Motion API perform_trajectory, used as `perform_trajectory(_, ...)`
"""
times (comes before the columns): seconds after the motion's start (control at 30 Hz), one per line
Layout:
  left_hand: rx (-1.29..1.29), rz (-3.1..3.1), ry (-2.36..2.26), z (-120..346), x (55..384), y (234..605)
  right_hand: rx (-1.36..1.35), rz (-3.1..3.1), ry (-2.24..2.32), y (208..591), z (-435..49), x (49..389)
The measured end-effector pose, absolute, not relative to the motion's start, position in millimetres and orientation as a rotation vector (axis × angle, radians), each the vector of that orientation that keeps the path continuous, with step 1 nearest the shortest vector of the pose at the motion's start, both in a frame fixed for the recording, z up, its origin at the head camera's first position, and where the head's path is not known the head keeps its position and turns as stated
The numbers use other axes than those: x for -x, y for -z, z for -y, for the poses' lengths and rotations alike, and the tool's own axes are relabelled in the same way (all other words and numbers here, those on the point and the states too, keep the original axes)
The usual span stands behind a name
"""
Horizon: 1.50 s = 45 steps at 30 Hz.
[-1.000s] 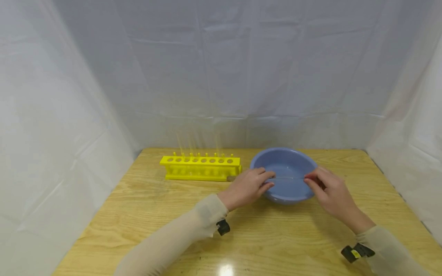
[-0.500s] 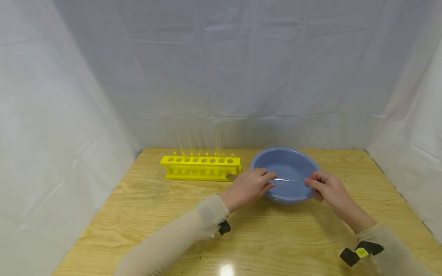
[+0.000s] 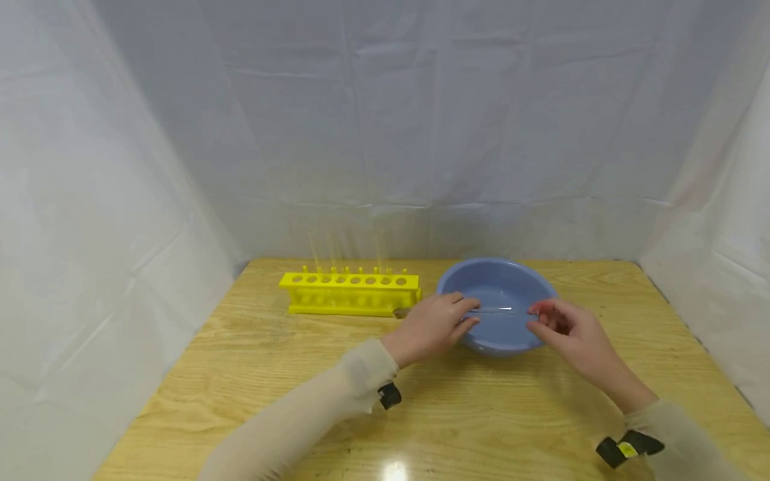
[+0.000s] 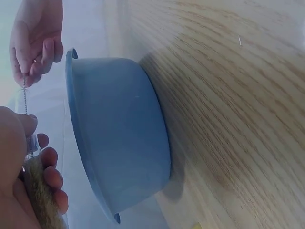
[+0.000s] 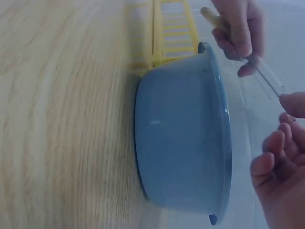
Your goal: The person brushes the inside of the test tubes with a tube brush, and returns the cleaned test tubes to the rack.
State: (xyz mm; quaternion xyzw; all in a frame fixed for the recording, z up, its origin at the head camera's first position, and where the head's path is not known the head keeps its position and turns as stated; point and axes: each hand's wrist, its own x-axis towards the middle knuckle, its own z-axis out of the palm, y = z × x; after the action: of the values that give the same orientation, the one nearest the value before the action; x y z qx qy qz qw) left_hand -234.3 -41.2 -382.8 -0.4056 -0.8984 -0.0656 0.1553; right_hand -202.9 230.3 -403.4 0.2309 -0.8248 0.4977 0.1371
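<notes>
My left hand grips a clear glass test tube, held roughly level over the blue basin. Inside the tube lies a test tube brush. Its brownish bristles show by my left palm, and their end sticks out left of that hand in the head view. The twisted wire runs out toward my right hand, whose thumb and fingertips pinch its end. Fingers hide part of the tube. In both wrist views, the hands are above the basin's rim.
Left of the basin stands a yellow test tube rack with round holes and pegs. Several clear tubes rise faintly behind it. White sheeting encloses the wooden table at the back and sides.
My right fingers have turned on the wire and now stand a little further apart. The left hand has stayed nearly still with the tube over the basin.
</notes>
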Motion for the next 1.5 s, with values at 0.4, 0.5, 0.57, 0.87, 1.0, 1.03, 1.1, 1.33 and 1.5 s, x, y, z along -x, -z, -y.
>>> perform_trajectory(0.4,1.204,2.665,0.296,40.0,231.9,382.7,-0.962,1.987,-0.832,408.6,-234.1,209.0)
perform_trajectory(0.5,1.233,2.666,0.287,39.6,231.1,382.6,-0.974,1.914,-0.727,407.9,-232.5,207.9)
perform_trajectory(0.57,1.244,2.661,0.278,39.6,230.8,382.5,-0.977,1.888,-0.680,406.9,-231.2,207.2)
perform_trajectory(0.87,1.261,2.547,0.214,40.7,232.3,386.3,-0.884,2.130,-0.907,404.4,-230.5,200.1)
perform_trajectory(1.0,1.271,2.439,0.145,40.4,233.4,388.5,-0.677,2.412,-1.275,400.0,-231.9,196.7)
perform_trajectory(1.03,1.273,2.414,0.128,40.2,233.3,388.7,-0.611,2.475,-1.371,397.9,-232.3,196.5)
perform_trajectory(1.1,1.272,2.380,0.087,39.9,233.3,389.5,-0.501,2.566,-1.558,394.3,-232.4,196.9)
perform_trajectory(1.33,1.244,2.350,0.015,38.2,233.6,389.9,-0.232,2.577,-2.052,386.0,-231.3,201.6)
perform_trajectory(1.5,1.222,2.438,0.125,38.4,233.9,387.2,-0.212,2.492,-1.961,389.6,-227.9,202.8)
